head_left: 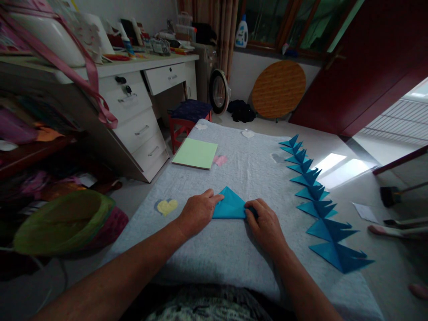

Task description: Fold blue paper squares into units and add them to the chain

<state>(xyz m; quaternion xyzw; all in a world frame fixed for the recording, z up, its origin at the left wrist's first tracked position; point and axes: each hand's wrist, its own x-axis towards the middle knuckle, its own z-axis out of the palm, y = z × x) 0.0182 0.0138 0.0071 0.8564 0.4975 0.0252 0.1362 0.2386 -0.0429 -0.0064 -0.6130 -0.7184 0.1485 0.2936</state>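
Observation:
A blue sheet of origami paper [230, 206], folded into a triangle, lies on the cloth-covered table in front of me with its point facing away. My left hand [199, 210] holds its left corner, a finger stretched over the paper and the other fingers curled at the edge. At the right corner, my right hand [265, 221] grips the paper between thumb and bent fingers. Both fingertips partly hide the corners. Along the table's right side runs a row of several folded blue paper pieces [316, 192] with pointed ends. A stack of light green paper [195, 154] lies at the far left.
The table cloth [247, 174] is pale grey with heart patches. A red stool [187, 113] stands behind the table's far left corner. White drawers [138, 127] and a green-rimmed basket [63, 223] are at left. A round wooden board [279, 89] leans on the back wall.

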